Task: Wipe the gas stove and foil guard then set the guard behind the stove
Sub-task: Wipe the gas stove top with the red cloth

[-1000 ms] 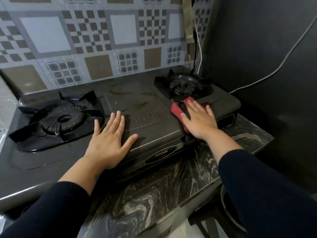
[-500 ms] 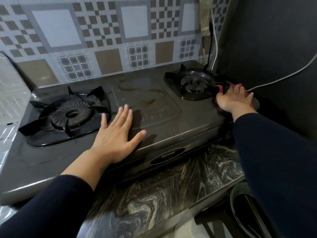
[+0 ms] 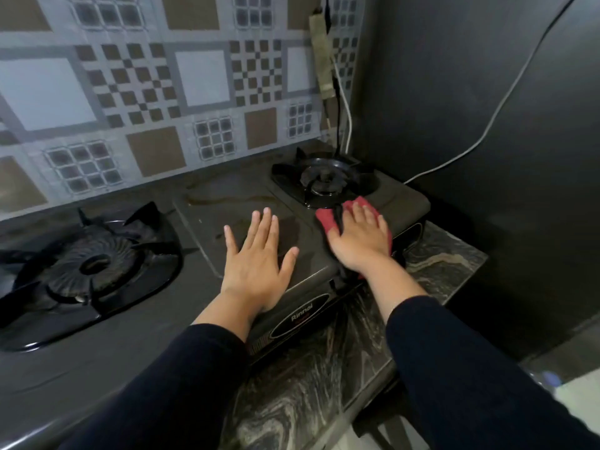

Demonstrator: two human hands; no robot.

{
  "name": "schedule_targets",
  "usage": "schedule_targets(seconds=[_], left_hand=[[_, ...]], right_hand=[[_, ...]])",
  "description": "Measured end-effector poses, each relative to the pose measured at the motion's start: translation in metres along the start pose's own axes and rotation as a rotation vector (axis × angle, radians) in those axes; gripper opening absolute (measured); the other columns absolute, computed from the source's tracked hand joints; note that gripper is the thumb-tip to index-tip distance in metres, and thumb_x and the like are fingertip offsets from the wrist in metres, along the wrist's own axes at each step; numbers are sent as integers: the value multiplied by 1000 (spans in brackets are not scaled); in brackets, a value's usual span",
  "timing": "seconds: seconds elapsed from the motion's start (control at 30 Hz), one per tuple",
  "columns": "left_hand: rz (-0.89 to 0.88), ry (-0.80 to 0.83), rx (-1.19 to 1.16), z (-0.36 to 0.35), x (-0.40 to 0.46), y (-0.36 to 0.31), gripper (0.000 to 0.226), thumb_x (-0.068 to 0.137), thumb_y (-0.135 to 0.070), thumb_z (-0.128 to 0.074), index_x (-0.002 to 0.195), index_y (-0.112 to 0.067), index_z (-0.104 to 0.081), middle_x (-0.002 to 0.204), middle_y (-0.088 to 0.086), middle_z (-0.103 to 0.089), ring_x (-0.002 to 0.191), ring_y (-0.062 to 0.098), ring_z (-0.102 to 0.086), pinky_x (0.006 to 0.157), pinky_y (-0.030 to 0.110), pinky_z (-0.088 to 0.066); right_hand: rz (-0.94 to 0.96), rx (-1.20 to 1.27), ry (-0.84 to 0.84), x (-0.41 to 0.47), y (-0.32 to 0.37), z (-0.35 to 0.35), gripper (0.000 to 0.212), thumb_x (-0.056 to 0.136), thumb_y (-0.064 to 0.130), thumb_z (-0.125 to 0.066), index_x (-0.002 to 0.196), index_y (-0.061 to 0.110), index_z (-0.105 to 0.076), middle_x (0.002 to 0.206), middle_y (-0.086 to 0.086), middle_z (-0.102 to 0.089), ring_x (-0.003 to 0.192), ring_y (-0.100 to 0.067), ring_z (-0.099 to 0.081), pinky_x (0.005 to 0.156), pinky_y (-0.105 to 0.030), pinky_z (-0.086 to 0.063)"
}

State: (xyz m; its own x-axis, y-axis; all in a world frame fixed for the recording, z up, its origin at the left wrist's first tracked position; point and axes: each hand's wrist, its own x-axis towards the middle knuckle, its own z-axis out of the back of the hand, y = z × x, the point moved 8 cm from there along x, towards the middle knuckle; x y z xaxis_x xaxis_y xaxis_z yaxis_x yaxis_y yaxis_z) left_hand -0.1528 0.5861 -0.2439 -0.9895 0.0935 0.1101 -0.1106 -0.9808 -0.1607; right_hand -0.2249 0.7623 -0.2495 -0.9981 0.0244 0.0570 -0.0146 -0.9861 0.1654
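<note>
A dark two-burner gas stove (image 3: pixel 207 222) sits on a marbled counter. My left hand (image 3: pixel 256 264) lies flat with fingers spread on the stove's middle panel, near the front edge. My right hand (image 3: pixel 360 235) presses a red cloth (image 3: pixel 326 219) flat onto the stove top, just in front of the right burner (image 3: pixel 324 181). The left burner (image 3: pixel 91 264) stands bare at the left. Brown stains streak the panel behind my left hand. No foil guard shows in this view.
A patterned tile wall (image 3: pixel 162 92) rises right behind the stove. A dark wall (image 3: pixel 470 108) with a white cable (image 3: pixel 506 102) closes the right side. The marbled counter (image 3: pixel 435 264) ends just right of the stove.
My right hand has slid the red cloth back from the stove's right rear corner to the spot in front of the right burner. My left hand stays flat on the panel.
</note>
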Motion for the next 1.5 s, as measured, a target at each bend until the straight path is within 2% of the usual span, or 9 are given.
schedule_targets(seconds=[0.13, 0.3, 0.53, 0.67, 0.8, 0.93, 1.13, 1.3, 1.5], left_hand=[[-13, 6, 40, -1, 2, -3, 74, 93, -59, -6, 152, -15, 6, 160, -2, 17, 145, 13, 24, 115, 55, 18], [-17, 27, 41, -1, 1, -1, 76, 92, -61, -2, 152, -15, 7, 160, -2, 18, 144, 13, 25, 113, 55, 21], [-47, 20, 33, -1, 1, -1, 73, 92, -59, 2, 150, -17, 14, 158, -4, 24, 143, 13, 29, 113, 56, 21], [-37, -3, 63, -3, 9, 1, 77, 88, -63, 5, 149, -18, 16, 157, -5, 26, 141, 13, 31, 112, 56, 23], [-39, 6, 122, -6, 12, 1, 86, 79, -68, 14, 149, -19, 17, 156, -6, 27, 141, 13, 31, 110, 56, 25], [-32, -11, 140, -5, 11, 0, 86, 78, -67, 14, 150, -18, 15, 157, -6, 24, 142, 13, 29, 112, 57, 23], [1, -20, 61, 0, 8, 0, 80, 87, -65, 5, 151, -17, 10, 159, -4, 19, 144, 13, 26, 113, 55, 21], [11, -142, -71, 21, -4, 4, 66, 97, -51, -8, 153, -16, -4, 162, -4, 2, 147, 12, 17, 117, 53, 15], [70, -109, -2, 36, -19, 45, 64, 98, -48, -12, 153, -15, -7, 163, -2, -1, 148, 14, 14, 118, 52, 13]], right_hand=[[103, 45, -18, -39, 33, -4, 62, 95, 47, -22, 150, 19, -20, 162, -1, -5, 148, -16, 2, 120, -41, 3], [176, 94, -32, -71, 31, -3, 59, 98, 45, -22, 151, 22, -14, 161, 6, -3, 147, -10, 7, 120, -39, 6], [-89, 83, 54, -8, -44, 2, 64, 96, 50, -19, 152, 22, -8, 162, 5, 5, 147, -12, 12, 117, -47, 13], [-185, 98, 57, 48, -82, 5, 73, 92, 63, -15, 152, 22, -9, 162, 2, 2, 148, -17, 9, 117, -48, 11], [-275, 65, 81, 86, -104, 13, 84, 87, 72, -7, 152, 18, -7, 162, -1, 0, 148, -19, 5, 117, -49, 8], [-316, 61, 93, 96, -110, 14, 80, 89, 68, -8, 152, 19, -7, 162, -3, -1, 148, -21, 3, 118, -50, 6], [-145, 57, 56, 47, -62, 7, 71, 93, 61, -10, 151, 21, -13, 162, 1, -3, 148, -17, 4, 119, -44, 3], [47, 44, 92, -19, 16, 1, 63, 95, 53, -15, 151, 24, -17, 162, 1, -2, 148, -17, 2, 119, -40, 3], [324, 138, 172, -76, 84, -2, 60, 95, 50, -27, 150, 39, -4, 162, 2, 4, 148, -12, 6, 118, -38, 5]])
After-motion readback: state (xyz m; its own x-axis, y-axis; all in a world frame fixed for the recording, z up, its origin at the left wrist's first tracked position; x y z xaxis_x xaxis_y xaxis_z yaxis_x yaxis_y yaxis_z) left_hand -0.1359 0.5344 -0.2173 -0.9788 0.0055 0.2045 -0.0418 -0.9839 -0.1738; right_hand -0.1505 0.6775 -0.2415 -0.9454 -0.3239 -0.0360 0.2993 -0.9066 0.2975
